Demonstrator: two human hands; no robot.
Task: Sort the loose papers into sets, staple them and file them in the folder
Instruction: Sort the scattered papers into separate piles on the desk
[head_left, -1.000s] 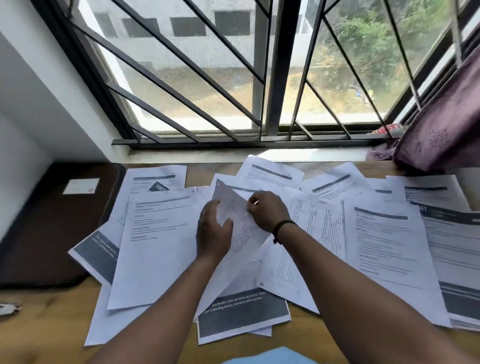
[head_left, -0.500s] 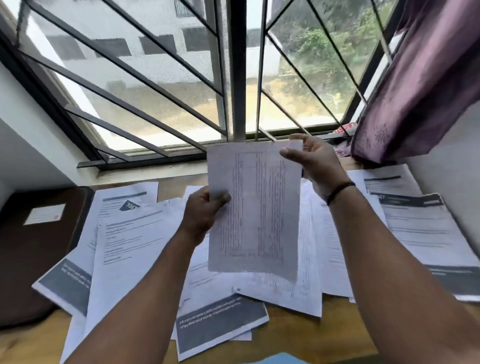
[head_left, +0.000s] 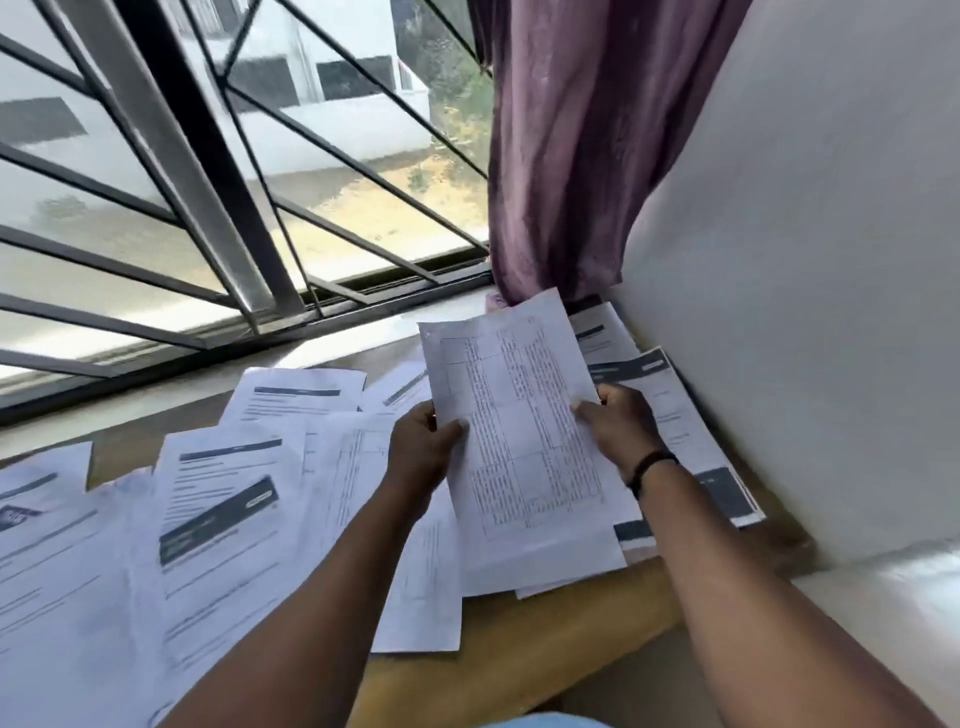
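**Both hands hold one printed sheet above scattered papers**

The left hand (head_left: 423, 449) pinches the sheet's (head_left: 524, 441) left edge; the right hand (head_left: 621, 426) — black band at the wrist — has its grip closed on the right edge. The sheet carries a ruled table, text too blurred to read. Loose papers (head_left: 223, 499) cover the wooden counter (head_left: 524, 654) below.

Two hands (head_left: 421, 447), one held sheet (head_left: 524, 441), many loose papers (head_left: 218, 499).

A barred window (head_left: 218, 197) lets in bright daylight above a wooden table (head_left: 519, 670), with a purple curtain (head_left: 582, 145) hanging at its right beside a pale wall (head_left: 810, 291).
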